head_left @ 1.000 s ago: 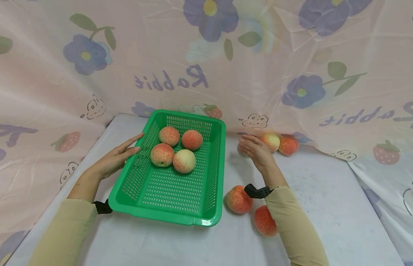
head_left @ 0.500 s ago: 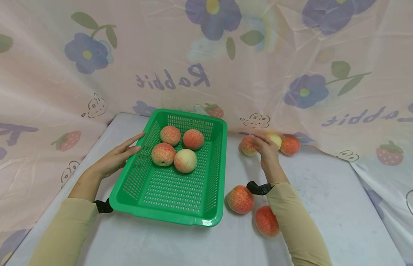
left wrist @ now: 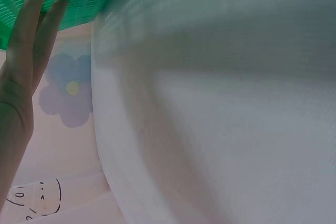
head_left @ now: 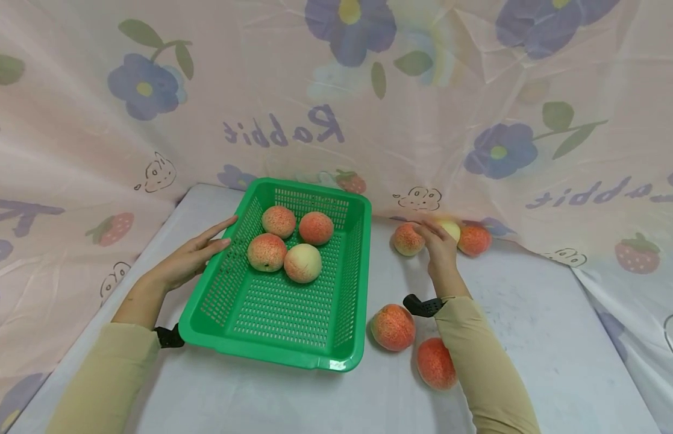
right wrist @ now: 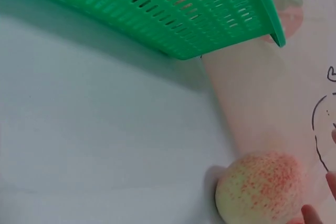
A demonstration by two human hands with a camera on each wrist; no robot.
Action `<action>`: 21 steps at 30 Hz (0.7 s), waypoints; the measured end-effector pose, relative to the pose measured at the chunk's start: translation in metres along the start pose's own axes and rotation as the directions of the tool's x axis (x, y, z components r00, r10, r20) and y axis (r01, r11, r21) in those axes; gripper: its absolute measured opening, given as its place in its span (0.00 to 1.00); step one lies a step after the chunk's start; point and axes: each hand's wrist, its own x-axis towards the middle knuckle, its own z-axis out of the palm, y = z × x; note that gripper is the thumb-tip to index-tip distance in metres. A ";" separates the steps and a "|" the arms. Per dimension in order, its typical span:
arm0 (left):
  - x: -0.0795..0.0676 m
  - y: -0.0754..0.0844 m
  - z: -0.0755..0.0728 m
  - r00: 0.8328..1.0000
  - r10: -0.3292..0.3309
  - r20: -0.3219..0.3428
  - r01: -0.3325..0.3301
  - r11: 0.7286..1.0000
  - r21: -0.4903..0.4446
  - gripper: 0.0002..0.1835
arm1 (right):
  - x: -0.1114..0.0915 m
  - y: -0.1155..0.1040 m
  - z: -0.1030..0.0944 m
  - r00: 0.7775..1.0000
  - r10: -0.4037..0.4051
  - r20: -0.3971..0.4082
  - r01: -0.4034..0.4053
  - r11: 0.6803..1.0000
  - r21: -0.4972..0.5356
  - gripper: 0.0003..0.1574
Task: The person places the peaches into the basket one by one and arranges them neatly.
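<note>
A green slotted basket (head_left: 344,283) sits on the white table and holds several speckled peaches (head_left: 302,263). My left hand (head_left: 197,253) lies with straight fingers (left wrist: 31,40) against the basket's left rim (left wrist: 79,3). My right hand (head_left: 435,240) is at the back by the curtain, its fingers curled over a pale yellow peach (head_left: 452,229). That peach sits between a reddish peach (head_left: 408,239) on its left and another red one (head_left: 474,240) on its right. In the right wrist view, my fingertips (right wrist: 311,216) lie next to a speckled peach (right wrist: 262,188).
Two more peaches (head_left: 393,327) (head_left: 436,363) lie on the table beside my right forearm. A flowered pink curtain (head_left: 336,120) hangs close behind the table and wraps both sides. The basket's corner (right wrist: 226,30) is near the right hand.
My right hand moved right, off the reddish peach it covered, and settled on the pale yellow peach. The left hand and the basket stayed put.
</note>
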 end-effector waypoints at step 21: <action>0.001 -0.003 -0.001 1.000 0.000 -0.004 0.000 1.000 0.000 0.31 | 0.016 0.014 0.005 0.988 0.116 0.105 -0.107 0.990 -0.091 0.47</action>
